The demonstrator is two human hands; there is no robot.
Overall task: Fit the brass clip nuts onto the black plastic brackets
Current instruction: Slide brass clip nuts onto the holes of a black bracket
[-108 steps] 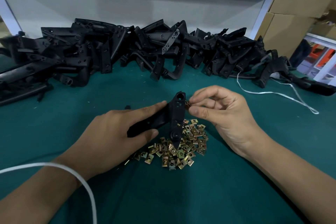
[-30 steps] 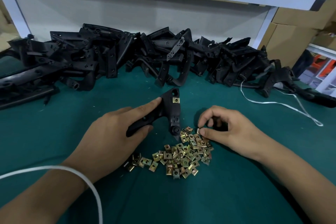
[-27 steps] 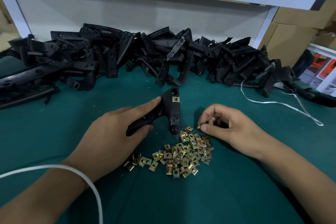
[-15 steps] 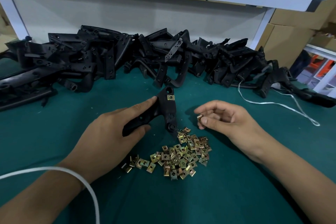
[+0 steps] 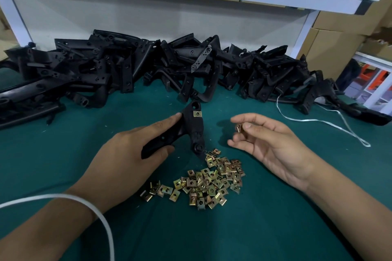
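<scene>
bench stock: brackets and clip nuts

green mat (image 5: 275, 229), one. heap of black brackets (image 5: 148, 70) along the back, too tangled to count. loose pile of brass clip nuts (image 5: 207, 182), several dozen. left hand (image 5: 127, 161) grips one bracket (image 5: 191, 129), upright, one fitted nut (image 5: 197, 114) near its top. right hand (image 5: 273, 144), raised off the pile since half a second ago and turned palm-up, pinches one nut (image 5: 239, 128). no legible writing.

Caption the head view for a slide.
Left hand holds a black bracket with one clip nut fitted; right hand pinches another nut above the loose pile.
</scene>
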